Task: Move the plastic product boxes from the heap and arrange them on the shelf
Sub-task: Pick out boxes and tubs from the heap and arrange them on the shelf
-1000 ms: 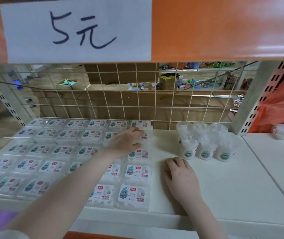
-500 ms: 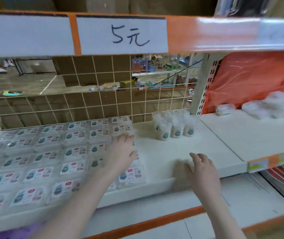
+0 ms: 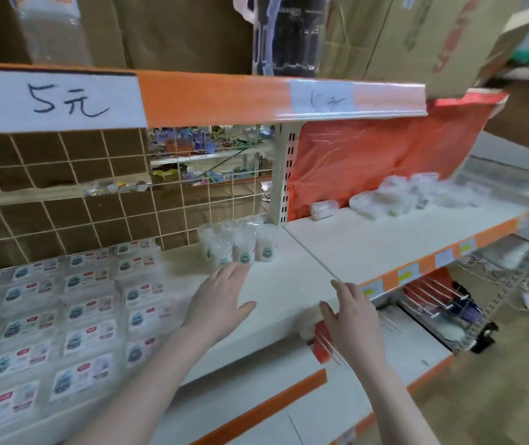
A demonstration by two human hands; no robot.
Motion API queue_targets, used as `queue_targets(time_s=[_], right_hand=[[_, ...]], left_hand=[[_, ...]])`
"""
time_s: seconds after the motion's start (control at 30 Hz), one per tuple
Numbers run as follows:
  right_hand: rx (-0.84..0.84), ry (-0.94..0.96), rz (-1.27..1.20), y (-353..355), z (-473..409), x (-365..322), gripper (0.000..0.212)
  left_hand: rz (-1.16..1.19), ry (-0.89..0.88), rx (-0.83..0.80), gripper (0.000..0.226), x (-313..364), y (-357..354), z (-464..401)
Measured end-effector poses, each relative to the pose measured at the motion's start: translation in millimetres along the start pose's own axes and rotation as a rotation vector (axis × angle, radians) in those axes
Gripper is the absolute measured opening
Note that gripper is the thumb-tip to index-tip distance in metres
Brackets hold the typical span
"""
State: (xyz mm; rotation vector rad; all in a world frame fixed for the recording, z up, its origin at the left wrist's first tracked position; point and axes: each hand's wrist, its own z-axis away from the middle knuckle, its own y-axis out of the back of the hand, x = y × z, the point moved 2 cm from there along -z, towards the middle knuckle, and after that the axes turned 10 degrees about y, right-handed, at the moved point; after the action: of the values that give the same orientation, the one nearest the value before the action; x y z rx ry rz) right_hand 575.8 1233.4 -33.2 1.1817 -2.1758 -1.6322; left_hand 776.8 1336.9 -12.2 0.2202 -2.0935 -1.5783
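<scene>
A wire grid back panel [image 3: 96, 200] stands behind the white shelf [image 3: 337, 252], with cardboard showing through it. Right of the grid, orange plastic sheeting [image 3: 369, 155] hangs beside a perforated upright post [image 3: 284, 175]. Above the grid, an orange price rail [image 3: 224, 97] carries a handwritten "5元" sign [image 3: 57, 101]; cardboard boxes [image 3: 401, 33] sit higher up.

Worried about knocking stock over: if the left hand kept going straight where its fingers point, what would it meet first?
Most likely the cluster of clear cups just past the left hand; depth is unclear.
</scene>
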Motion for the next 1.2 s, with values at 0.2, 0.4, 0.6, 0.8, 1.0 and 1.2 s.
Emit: queue_targets(time_s=[0.2, 0.4, 0.6, 0.8, 1.0, 1.2], right_hand=[[0.022, 0.018, -0.017, 25, -39, 91, 0.043], [-0.018, 0.070, 0.020, 45, -83, 194, 0.043], [-0.055, 0.143, 0.036, 45, -133, 262, 0.045], [-0.059, 0.160, 0.007, 29, -184, 287, 0.048], [-0.066, 0.137, 0.001, 7, -227, 313, 0.044], [-0.094, 0.140, -0.004, -2, -273, 341, 0.044]], left_hand=[[0.055, 0.003, 0.010, 0.066, 88, -39, -50], [0.075, 0.060, 0.033, 0.066, 183, -87, -101], [0.063, 0.121, 0.055, 0.067, 224, -112, -145], [0.006, 0.136, 0.078, 0.066, 225, -119, -194], [-0.029, 0.147, 0.062, 0.064, 226, -138, -258], [-0.086, 0.168, 0.012, 0.063, 231, -150, -308]])
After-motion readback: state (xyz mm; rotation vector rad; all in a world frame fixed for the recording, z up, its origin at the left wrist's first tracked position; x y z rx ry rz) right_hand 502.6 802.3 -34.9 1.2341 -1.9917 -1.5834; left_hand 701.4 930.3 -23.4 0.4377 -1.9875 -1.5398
